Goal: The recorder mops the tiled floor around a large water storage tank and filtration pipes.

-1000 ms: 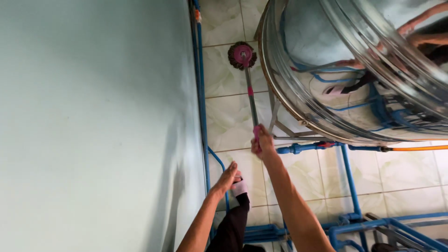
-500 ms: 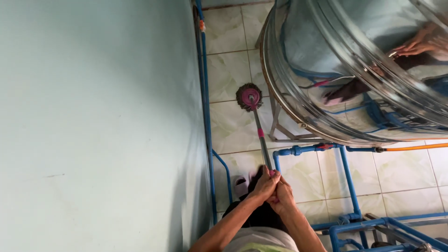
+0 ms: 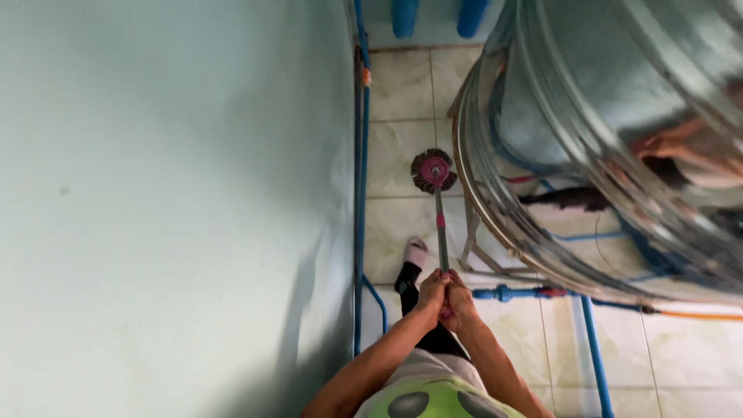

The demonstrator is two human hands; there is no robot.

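Observation:
A mop with a thin grey-and-pink handle [image 3: 440,232] and a round dark mop head with a pink centre [image 3: 433,170] rests on the pale floor tiles. Both hands grip the top of the handle side by side. My left hand [image 3: 432,292] is on the left and my right hand [image 3: 460,300] on the right, touching each other. My foot in a white sock [image 3: 416,251] stands just left of the handle.
A pale green wall [image 3: 170,201] fills the left side, with a blue pipe [image 3: 359,201] running along its base. A large shiny steel tank [image 3: 604,147] on a metal stand crowds the right. Blue floor pipes [image 3: 588,340] cross the tiles near my feet.
My left hand came off the side and joined my right hand on the handle. The mop head slid back along the tiles toward me.

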